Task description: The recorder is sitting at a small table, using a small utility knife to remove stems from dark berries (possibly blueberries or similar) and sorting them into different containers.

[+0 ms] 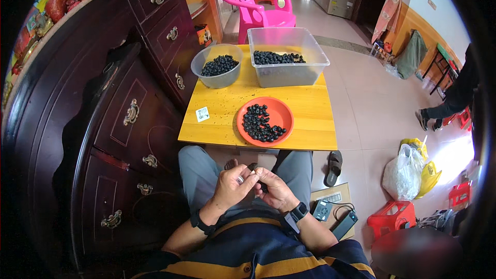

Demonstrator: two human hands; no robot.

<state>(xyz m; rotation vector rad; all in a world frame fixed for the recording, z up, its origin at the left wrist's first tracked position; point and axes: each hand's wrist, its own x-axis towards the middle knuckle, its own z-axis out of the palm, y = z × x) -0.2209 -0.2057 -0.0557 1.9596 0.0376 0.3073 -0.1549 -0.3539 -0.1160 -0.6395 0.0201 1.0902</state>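
My left hand (pixel 232 185) and my right hand (pixel 277 190) meet over my lap, just below the table's near edge. Thumbs and fingertips of both are pinched together. A small dark piece (pixel 251 166) shows at the left fingertips, too little of it to name. Something dark (pixel 264 187) also peeks out under the curled right fingers. The orange-red plate (pixel 287 108) in front of my hands carries many round black beads (pixel 253 122), heaped toward its left and lower side. More such beads fill part of a round translucent bowl (pixel 200 76) and a rectangular clear plastic bin (pixel 290 76).
The yellow wooden table (pixel 315 119) bears a white label (pixel 202 114) and dark crumbs. A dark wooden cabinet (pixel 111 139) stands close on my left. Beyond the table is a pink plastic chair (pixel 253 8). To the right lie a sandal (pixel 334 168), a black power adapter (pixel 345 225) and plastic bags (pixel 404 173).
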